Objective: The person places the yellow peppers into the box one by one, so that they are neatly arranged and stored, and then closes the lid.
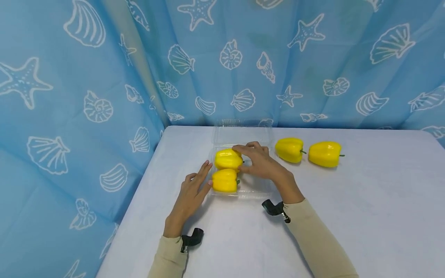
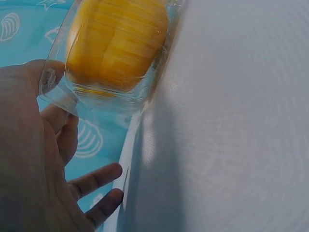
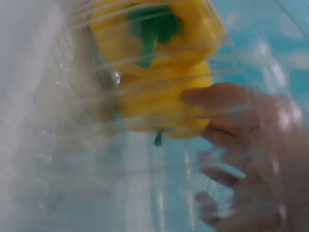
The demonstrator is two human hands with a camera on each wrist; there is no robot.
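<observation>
Two yellow bell peppers lie in the left half of an opened clear plastic clamshell box [image 1: 255, 187]. My right hand [image 1: 259, 160] reaches over the box and holds the farther pepper [image 1: 227, 159], thumb and fingers spread across its stem end. Nearer to me is the second pepper [image 1: 224, 180], its green stem [image 3: 147, 50] showing through the plastic in the right wrist view. My left hand [image 1: 191, 193] rests at the box's left side, fingers extended and thumb touching the rim. In the left wrist view, a pepper [image 2: 116, 43] shows through the clear wall beside that hand.
Two more yellow bell peppers, one [image 1: 289, 150] close to the box and another [image 1: 325, 154] farther right, lie on the white-covered table [image 1: 382, 200]. The clear lid [image 1: 243, 135] stands open toward the blue shell-patterned curtain [image 1: 215, 77], which hangs behind and on the left.
</observation>
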